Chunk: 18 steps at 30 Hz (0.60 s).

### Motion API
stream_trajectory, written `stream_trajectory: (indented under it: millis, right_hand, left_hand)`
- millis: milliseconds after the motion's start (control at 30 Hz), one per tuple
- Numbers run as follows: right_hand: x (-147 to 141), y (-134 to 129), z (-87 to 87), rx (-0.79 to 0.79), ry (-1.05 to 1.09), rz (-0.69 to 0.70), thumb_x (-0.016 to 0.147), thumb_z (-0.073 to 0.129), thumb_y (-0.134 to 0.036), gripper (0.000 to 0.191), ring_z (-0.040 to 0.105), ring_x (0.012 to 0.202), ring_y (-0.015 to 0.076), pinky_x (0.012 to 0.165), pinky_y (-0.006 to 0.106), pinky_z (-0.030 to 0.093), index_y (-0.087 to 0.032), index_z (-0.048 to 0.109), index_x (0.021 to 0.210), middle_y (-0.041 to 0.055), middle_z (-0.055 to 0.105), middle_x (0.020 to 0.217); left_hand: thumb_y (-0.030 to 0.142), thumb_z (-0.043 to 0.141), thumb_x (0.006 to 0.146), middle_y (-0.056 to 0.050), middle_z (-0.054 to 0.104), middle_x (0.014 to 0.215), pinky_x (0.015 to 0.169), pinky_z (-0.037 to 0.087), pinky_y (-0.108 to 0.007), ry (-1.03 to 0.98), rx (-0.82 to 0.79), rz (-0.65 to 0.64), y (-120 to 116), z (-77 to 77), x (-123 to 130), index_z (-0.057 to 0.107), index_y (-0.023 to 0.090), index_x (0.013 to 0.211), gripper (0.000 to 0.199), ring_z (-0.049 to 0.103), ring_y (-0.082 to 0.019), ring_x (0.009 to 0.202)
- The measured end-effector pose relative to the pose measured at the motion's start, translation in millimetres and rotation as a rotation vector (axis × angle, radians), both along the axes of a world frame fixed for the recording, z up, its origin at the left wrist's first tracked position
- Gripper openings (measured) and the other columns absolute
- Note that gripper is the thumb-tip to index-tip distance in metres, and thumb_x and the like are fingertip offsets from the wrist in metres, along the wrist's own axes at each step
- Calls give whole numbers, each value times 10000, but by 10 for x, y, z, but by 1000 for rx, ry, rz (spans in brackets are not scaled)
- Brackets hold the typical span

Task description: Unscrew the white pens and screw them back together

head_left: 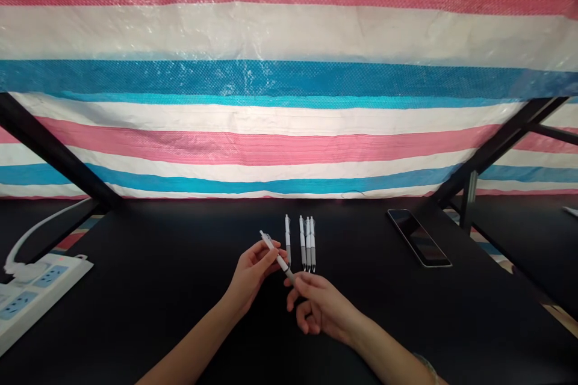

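Striped sheeting (289, 79) backs the black bench (171, 301), a power strip (47, 296) at its left. Left hand (251, 267) and right hand (324, 302), each grip pinched closed, hold one white pen (282, 263) above the bench, near four other pens (308, 246).

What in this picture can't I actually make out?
All in the head view:
Tip of the held pen: hidden by the right hand.
Any print on the lying pens: too small.
Power strip: cut off by the left edge.
White thing: cut off by the right edge.
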State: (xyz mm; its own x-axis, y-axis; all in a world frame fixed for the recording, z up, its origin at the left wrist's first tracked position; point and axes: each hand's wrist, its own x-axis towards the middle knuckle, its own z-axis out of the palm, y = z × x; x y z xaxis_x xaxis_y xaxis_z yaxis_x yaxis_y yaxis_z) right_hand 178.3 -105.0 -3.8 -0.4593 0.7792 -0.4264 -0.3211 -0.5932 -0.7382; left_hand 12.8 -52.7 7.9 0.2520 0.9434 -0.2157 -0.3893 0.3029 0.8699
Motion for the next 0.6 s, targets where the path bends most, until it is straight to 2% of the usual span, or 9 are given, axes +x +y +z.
stream_trajectory:
  millis: [67, 133, 200, 267, 333, 400, 500, 600]
  right_hand:
    - [0, 0, 6, 14, -40, -1, 678, 718, -455, 419, 466, 327, 53, 302, 151, 181, -132, 524, 859, -32, 565, 573]
    - [-2, -2, 3, 8, -31, 37, 723, 655, -502, 425, 450, 315, 52, 300, 153, 209, -106, 548, 836, -23, 548, 522]
    - [-8, -5, -7, 5, -1, 45, 774, 568, -546, 471, 522, 374, 80, 319, 159, 287, -96, 566, 912, 26, 606, 606]
    - [-13, -7, -20, 37, -21, -1, 748, 622, -512, 441, 560, 418, 92, 330, 156, 318, -122, 551, 943, 23, 625, 672]
    - [-11, -6, -36, 60, -62, -34, 704, 693, -463, 405, 522, 379, 71, 312, 140, 279, -135, 541, 887, -18, 594, 617]
    - [0, -1, -53, 56, -59, -11, 716, 678, -473, 392, 458, 327, 51, 298, 140, 238, -118, 552, 822, -33, 553, 528]
    - [16, 6, -69, 34, 13, 56, 771, 595, -517, 444, 454, 324, 56, 315, 160, 267, -79, 592, 843, 11, 582, 525]
    - [12, -3, -63, 43, 35, 56, 804, 552, -525, 475, 525, 392, 81, 356, 171, 319, -77, 594, 957, 55, 636, 622]
  left_hand:
    - [280, 723, 720, -98, 705, 806, 746, 506, -282, 6, 7, -12, -1, 3, 4, 670, 137, 896, 232, 647, -192, 773]
    - [278, 720, 723, -98, 704, 807, 743, 509, -283, 8, 11, -20, 2, 2, 4, 671, 137, 899, 231, 648, -192, 769]
    - [273, 726, 716, -98, 704, 810, 746, 511, -286, 8, 11, 0, 8, -1, 2, 673, 135, 895, 233, 650, -195, 775]
    - [271, 733, 709, -97, 704, 808, 745, 512, -286, 11, 9, 21, 11, -3, 0, 674, 134, 891, 235, 650, -196, 776]
    - [273, 729, 714, -97, 705, 811, 740, 511, -280, 13, 11, 12, 10, -2, 1, 674, 133, 900, 239, 649, -193, 778]
    - [275, 718, 727, -97, 704, 816, 744, 509, -282, 11, 12, -20, 6, 0, 3, 673, 134, 913, 238, 647, -191, 782]
    - [270, 709, 738, -93, 699, 815, 756, 508, -291, 6, 14, -48, 3, -1, 5, 673, 135, 917, 227, 644, -190, 787]
    - [271, 705, 743, -78, 693, 805, 751, 507, -279, 10, 14, -32, 5, -9, 5, 673, 144, 919, 219, 638, -178, 777]
